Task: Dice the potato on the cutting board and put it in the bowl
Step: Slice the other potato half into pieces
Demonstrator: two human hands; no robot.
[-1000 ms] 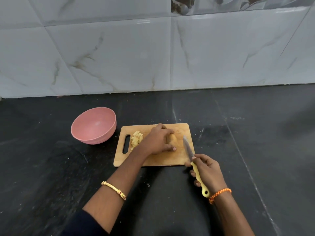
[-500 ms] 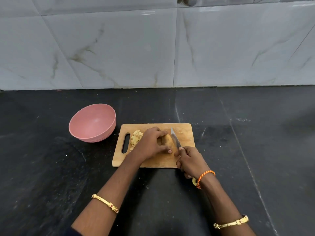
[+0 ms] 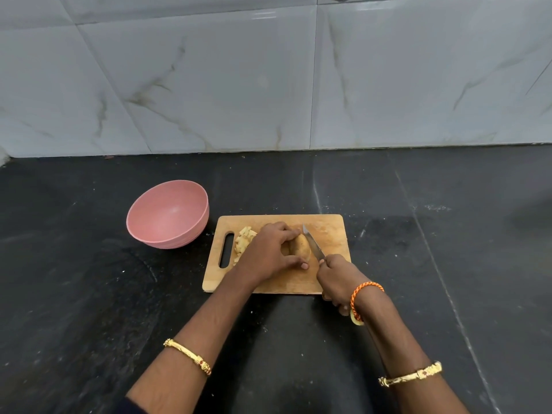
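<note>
A brown potato piece (image 3: 301, 248) lies in the middle of the wooden cutting board (image 3: 328, 234). My left hand (image 3: 268, 253) clamps it from the left, fingers over its top. My right hand (image 3: 339, 277) grips a yellow-handled knife, whose blade (image 3: 313, 245) rests against the potato's right side, tip pointing away from me. A small heap of diced potato (image 3: 243, 242) sits on the board's left part, half hidden behind my left hand. The pink bowl (image 3: 168, 215) stands left of the board and holds nothing.
The board lies on a dark stone counter (image 3: 89, 294) with crumbs scattered on it. A grey marble-tiled wall (image 3: 268, 79) closes off the back of the counter.
My right hand has brought the knife leftward from the board's right edge up against the potato. My left hand has stayed on the potato.
</note>
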